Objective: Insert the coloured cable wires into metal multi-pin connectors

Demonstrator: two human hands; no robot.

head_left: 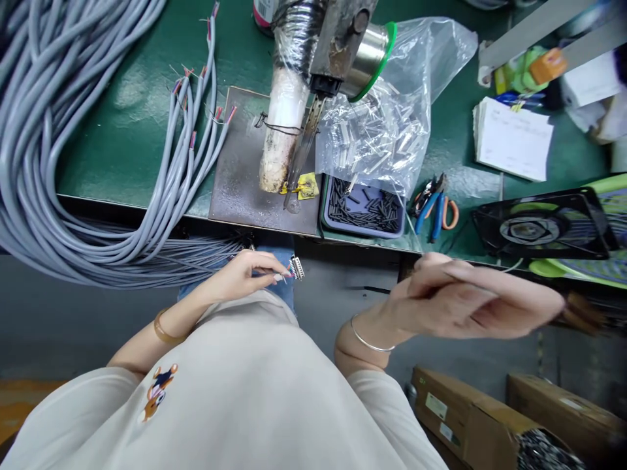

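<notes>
My left hand (pixel 252 273) is in front of my lap, its fingertips pinched on a wired metal-shelled D-sub connector (pixel 296 267). Thin pink and white wires show between the fingertips and the connector's back. Most of that cable is hidden by the hand. Raised at the right, before the bench edge, is my right hand (pixel 460 297), slightly blurred. Its fingers reach rightward, loosely bent and apart, with nothing visible in them. Above the left hand, a soldering iron (pixel 306 140) hangs from a stand, its tip over a brown board (pixel 240 176).
Grey cables (pixel 29 163) with stripped ends drape over the bench's left. A purple tray (pixel 365 230) holds black sleeves, beside a plastic bag (pixel 416 85) of metal connectors. Solder spool (pixel 362 62), cutters (pixel 431 209), paper stack (pixel 514 140) and black fan (pixel 543 225) stand about. Cardboard boxes (pixel 460 408) sit below.
</notes>
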